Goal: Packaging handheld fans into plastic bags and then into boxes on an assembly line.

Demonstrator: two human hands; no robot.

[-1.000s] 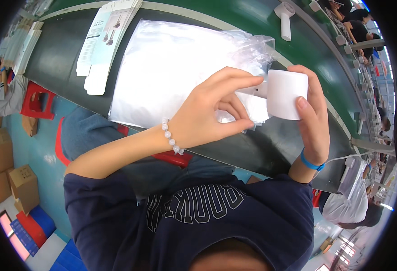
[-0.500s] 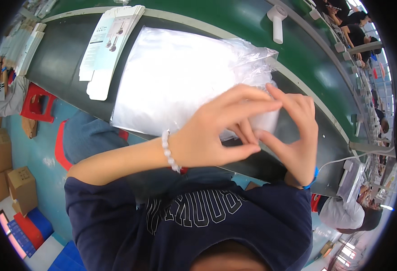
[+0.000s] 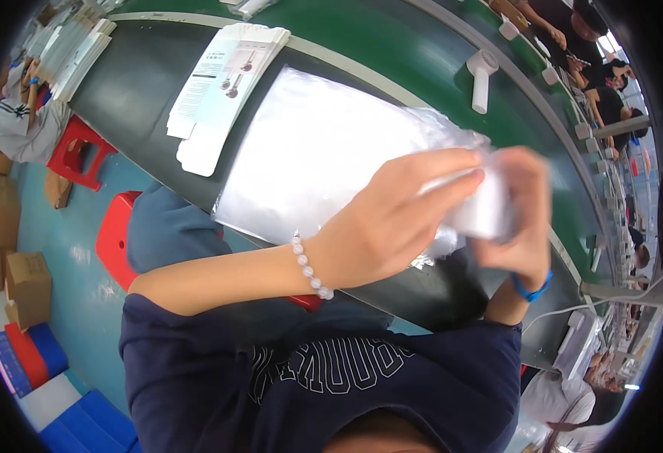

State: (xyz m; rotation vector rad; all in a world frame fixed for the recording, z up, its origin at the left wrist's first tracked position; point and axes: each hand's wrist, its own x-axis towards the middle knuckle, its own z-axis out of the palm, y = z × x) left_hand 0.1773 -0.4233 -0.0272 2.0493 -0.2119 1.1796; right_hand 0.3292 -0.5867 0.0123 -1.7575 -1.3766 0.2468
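A blurred white rounded object [image 3: 486, 210] is held between my hands, above the right end of a pile of clear plastic bags [image 3: 324, 143]. My left hand [image 3: 399, 215], with a pale bead bracelet at the wrist, reaches in from the left, its fingers laid along the object's near side. Curved around the other side is my right hand [image 3: 524, 215], smeared by motion, with a blue band at its wrist. Fingers hide part of the object, so its exact kind cannot be made out.
Flat printed cartons [image 3: 222, 98] lie left of the bags on the dark table. A white handheld fan [image 3: 482, 79] rests on the green belt beyond. Red stools [image 3: 82, 151], brown boxes [image 3: 28, 279] and a seated person [image 3: 22, 124] are at the left. Other people work at the right.
My fingers have gone from pinched postures to closing around the white object, which now shows more fully. Both hands have shifted slightly right. The whole view has also shifted.
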